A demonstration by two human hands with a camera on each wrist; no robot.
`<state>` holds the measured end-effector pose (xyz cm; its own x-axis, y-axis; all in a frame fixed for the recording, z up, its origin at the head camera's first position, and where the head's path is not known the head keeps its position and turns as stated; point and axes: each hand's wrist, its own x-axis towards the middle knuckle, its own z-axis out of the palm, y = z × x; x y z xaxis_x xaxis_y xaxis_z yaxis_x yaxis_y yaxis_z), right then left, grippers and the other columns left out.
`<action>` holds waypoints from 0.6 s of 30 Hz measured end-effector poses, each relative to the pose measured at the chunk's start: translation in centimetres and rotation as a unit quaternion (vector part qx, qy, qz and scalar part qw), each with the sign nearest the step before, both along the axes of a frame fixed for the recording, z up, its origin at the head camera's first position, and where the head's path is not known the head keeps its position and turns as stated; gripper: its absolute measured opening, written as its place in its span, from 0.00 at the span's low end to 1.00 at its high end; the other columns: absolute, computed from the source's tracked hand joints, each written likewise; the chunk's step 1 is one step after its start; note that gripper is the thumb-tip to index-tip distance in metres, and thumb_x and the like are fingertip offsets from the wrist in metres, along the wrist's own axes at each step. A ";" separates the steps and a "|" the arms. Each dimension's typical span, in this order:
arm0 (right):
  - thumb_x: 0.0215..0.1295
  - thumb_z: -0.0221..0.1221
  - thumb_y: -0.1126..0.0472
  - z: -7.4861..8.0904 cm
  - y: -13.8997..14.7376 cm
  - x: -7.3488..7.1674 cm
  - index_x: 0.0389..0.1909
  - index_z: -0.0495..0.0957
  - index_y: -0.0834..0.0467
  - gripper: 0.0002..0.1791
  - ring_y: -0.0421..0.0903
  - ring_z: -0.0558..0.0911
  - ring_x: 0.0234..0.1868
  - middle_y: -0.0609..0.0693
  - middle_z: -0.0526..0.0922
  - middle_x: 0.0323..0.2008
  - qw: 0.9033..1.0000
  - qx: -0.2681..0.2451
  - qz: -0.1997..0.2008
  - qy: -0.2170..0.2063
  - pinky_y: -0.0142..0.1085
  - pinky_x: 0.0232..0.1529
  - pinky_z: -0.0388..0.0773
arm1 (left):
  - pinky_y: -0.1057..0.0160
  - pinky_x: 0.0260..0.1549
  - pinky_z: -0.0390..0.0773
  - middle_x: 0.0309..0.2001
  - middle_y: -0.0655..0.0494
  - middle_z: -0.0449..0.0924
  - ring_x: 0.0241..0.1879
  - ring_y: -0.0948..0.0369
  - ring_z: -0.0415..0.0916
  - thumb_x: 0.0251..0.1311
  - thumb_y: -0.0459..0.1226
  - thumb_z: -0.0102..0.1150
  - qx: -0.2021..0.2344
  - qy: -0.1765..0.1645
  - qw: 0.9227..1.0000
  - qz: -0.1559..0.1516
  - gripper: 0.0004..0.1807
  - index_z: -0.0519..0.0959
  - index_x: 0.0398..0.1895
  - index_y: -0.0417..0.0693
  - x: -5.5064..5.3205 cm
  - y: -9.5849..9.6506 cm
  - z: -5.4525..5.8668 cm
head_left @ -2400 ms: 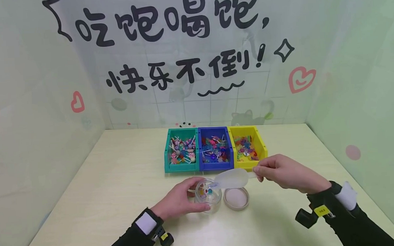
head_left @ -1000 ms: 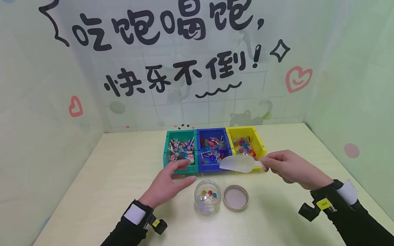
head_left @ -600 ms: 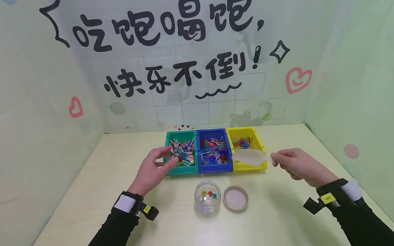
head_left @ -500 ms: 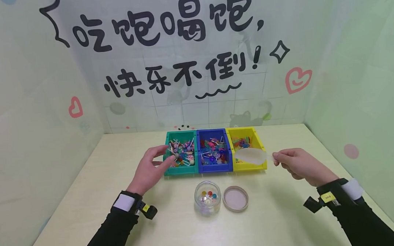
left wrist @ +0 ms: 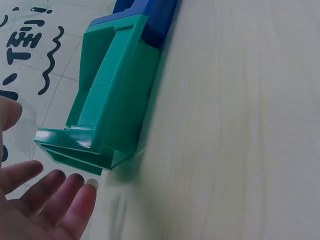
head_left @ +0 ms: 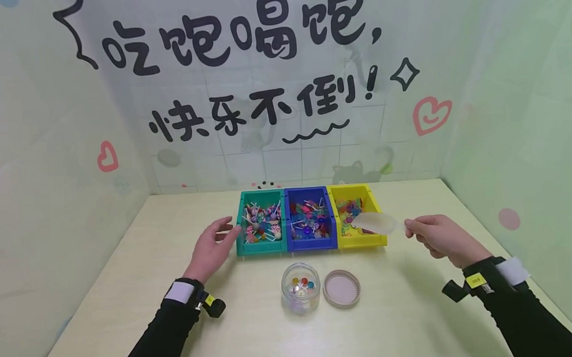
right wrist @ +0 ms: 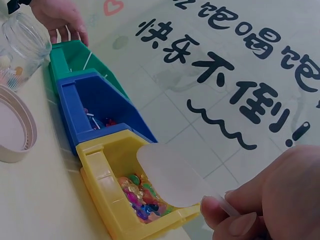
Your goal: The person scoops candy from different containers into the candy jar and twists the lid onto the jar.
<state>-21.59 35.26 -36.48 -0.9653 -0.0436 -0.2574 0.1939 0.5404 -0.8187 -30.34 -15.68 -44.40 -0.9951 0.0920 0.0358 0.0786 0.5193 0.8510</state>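
My right hand (head_left: 444,236) pinches the handle of a translucent white scoop (head_left: 375,223) between thumb and fingers. Its blade hangs over the right part of the yellow bin (head_left: 361,241), which holds colourful beads (right wrist: 142,197). At the left, my left hand (head_left: 211,251) is beside the green bin (head_left: 262,247), fingers relaxed and holding nothing; in the left wrist view its fingertips are close to the bin's end. Lollipop-like pieces (head_left: 264,219) lie in the green bin. Between it and the yellow one stands the blue bin (head_left: 313,244) with mixed small pieces.
In front of the bins stands a clear glass jar (head_left: 301,300) with several small coloured pieces inside. A round pale lid (head_left: 342,289) lies right of it on the wooden table (head_left: 293,343). A printed wall sheet (head_left: 266,163) rises behind.
My left hand let go of the jar and moved left and up to the green bin's side. My right hand carried the scoop from over the jar up and right to the yellow bin.
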 end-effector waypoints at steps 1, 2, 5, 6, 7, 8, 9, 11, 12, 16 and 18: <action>0.88 0.52 0.49 -0.1 0.1 0.0 0.41 0.80 0.58 0.19 0.40 0.59 0.21 0.41 0.60 0.21 1.000 0.001 -0.001 0.000 0.33 0.22 0.56 | 0.43 0.66 0.84 0.77 0.40 0.73 0.71 0.41 0.75 0.82 0.58 0.55 -0.002 -0.004 1.000 0.002 0.38 0.66 0.84 0.48 -0.1 0.0 -0.2; 0.88 0.51 0.49 -0.2 0.1 -0.1 0.41 0.80 0.58 0.19 0.40 0.59 0.21 0.41 0.60 0.22 1.000 0.003 -0.003 0.000 0.33 0.22 0.56 | 0.45 0.63 0.85 0.76 0.40 0.74 0.69 0.42 0.77 0.82 0.58 0.55 -0.004 -0.007 1.000 0.003 0.38 0.66 0.84 0.47 -0.2 0.0 -0.3; 0.88 0.52 0.49 -0.3 0.2 -0.1 0.41 0.80 0.58 0.19 0.40 0.59 0.21 0.41 0.60 0.22 1.000 0.004 -0.005 0.001 0.34 0.22 0.55 | 0.53 0.57 0.88 0.72 0.40 0.77 0.64 0.45 0.80 0.82 0.57 0.56 -0.014 -0.009 1.000 0.006 0.37 0.68 0.83 0.46 -0.4 0.1 -0.6; 0.87 0.52 0.49 -0.3 0.2 -0.1 0.41 0.80 0.58 0.18 0.40 0.58 0.21 0.41 0.60 0.22 1.000 0.003 -0.006 0.000 0.33 0.22 0.56 | 0.54 0.55 0.88 0.71 0.40 0.77 0.62 0.45 0.81 0.83 0.56 0.56 -0.017 -0.008 1.000 0.007 0.36 0.69 0.83 0.46 -0.4 0.2 -0.7; 0.87 0.52 0.49 -0.4 0.2 -0.1 0.41 0.80 0.59 0.18 0.40 0.58 0.21 0.41 0.60 0.21 1.000 0.001 -0.005 -0.001 0.33 0.22 0.56 | 0.56 0.54 0.88 0.71 0.40 0.78 0.62 0.46 0.81 0.83 0.56 0.56 -0.020 -0.008 1.000 0.009 0.36 0.69 0.83 0.46 -0.5 0.2 -0.7; 0.87 0.52 0.49 -0.4 0.2 -0.1 0.41 0.80 0.59 0.19 0.40 0.58 0.20 0.41 0.60 0.21 1.000 0.000 -0.005 -0.001 0.33 0.22 0.56 | 0.57 0.53 0.88 0.70 0.40 0.78 0.61 0.46 0.81 0.83 0.55 0.56 -0.023 -0.007 1.000 0.010 0.35 0.70 0.82 0.45 -0.5 0.2 -0.7; 0.87 0.52 0.49 -0.3 0.1 -0.1 0.42 0.80 0.59 0.18 0.40 0.58 0.20 0.41 0.60 0.21 1.000 -0.001 -0.005 -0.003 0.33 0.22 0.56 | 0.57 0.52 0.88 0.69 0.39 0.78 0.61 0.46 0.81 0.84 0.54 0.55 -0.025 -0.005 1.000 0.010 0.34 0.70 0.82 0.45 -0.5 0.3 -0.7; 0.87 0.53 0.49 -0.3 -0.1 -0.2 0.42 0.81 0.59 0.19 0.40 0.58 0.20 0.42 0.60 0.21 1.000 0.003 -0.004 -0.004 0.33 0.23 0.56 | 0.59 0.50 0.88 0.68 0.40 0.78 0.60 0.47 0.81 0.84 0.53 0.55 -0.025 -0.005 1.000 0.011 0.32 0.72 0.81 0.44 -0.5 0.3 -0.7; 0.87 0.53 0.49 -0.2 -0.2 -0.2 0.42 0.81 0.60 0.19 0.40 0.58 0.20 0.42 0.60 0.21 1.000 0.005 -0.005 -0.004 0.34 0.23 0.57 | 0.60 0.49 0.87 0.67 0.40 0.78 0.59 0.47 0.81 0.84 0.52 0.55 -0.024 -0.005 1.000 0.012 0.32 0.73 0.80 0.44 -0.5 0.3 -0.8; 0.87 0.53 0.48 0.0 -0.9 -0.4 0.43 0.82 0.60 0.20 0.40 0.58 0.20 0.42 0.61 0.21 1.000 0.021 -0.004 -0.002 0.34 0.23 0.57 | 0.65 0.44 0.84 0.62 0.40 0.81 0.54 0.49 0.81 0.84 0.51 0.55 -0.025 0.002 1.000 0.012 0.30 0.75 0.78 0.42 -0.6 0.5 -1.0; 0.86 0.53 0.48 0.1 -1.2 -0.5 0.43 0.82 0.61 0.20 0.40 0.57 0.20 0.42 0.60 0.21 1.000 0.031 -0.005 -0.003 0.34 0.23 0.58 | 0.66 0.42 0.82 0.58 0.41 0.83 0.52 0.50 0.81 0.85 0.50 0.55 -0.028 0.007 1.000 0.010 0.30 0.75 0.78 0.42 -0.6 0.6 -1.0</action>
<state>-22.09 34.01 -36.34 -0.9640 -0.0180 -0.2654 0.2046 0.5874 -0.7830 -30.98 -15.09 -45.43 -0.9963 0.0735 0.0441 0.0782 0.5680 0.8193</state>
